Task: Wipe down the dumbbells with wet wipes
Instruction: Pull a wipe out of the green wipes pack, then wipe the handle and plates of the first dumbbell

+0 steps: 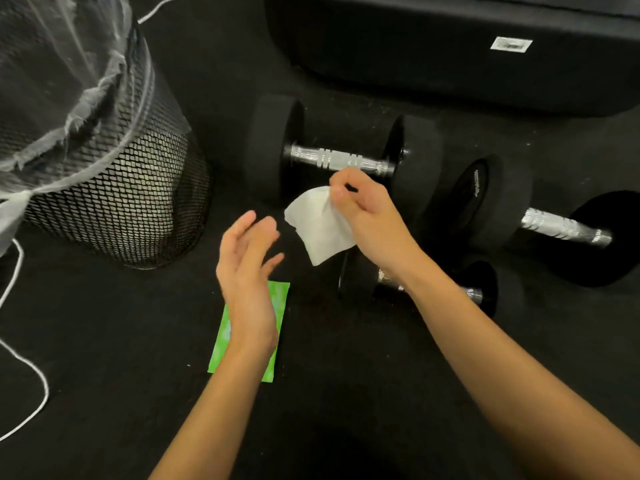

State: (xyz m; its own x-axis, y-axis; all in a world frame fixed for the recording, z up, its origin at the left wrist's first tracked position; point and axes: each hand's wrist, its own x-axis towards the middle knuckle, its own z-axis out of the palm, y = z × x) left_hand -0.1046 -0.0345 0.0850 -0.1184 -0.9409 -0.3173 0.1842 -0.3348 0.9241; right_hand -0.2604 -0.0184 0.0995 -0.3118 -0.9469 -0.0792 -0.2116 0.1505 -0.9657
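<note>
- Upper left, we see a mesh bin [114, 188] on the floor [104, 393].
- Three dumbbells [343, 157] lie centre to right.
- Our right hand [367, 209] pinches a wipe [320, 225], centre frame.
- Our left hand [247, 271] hangs released above the green pack [277, 306].

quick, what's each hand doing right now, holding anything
Left hand: open, empty, above the green wipes packet.
Right hand: closed, pinching a white wet wipe by its upper edge.
</note>
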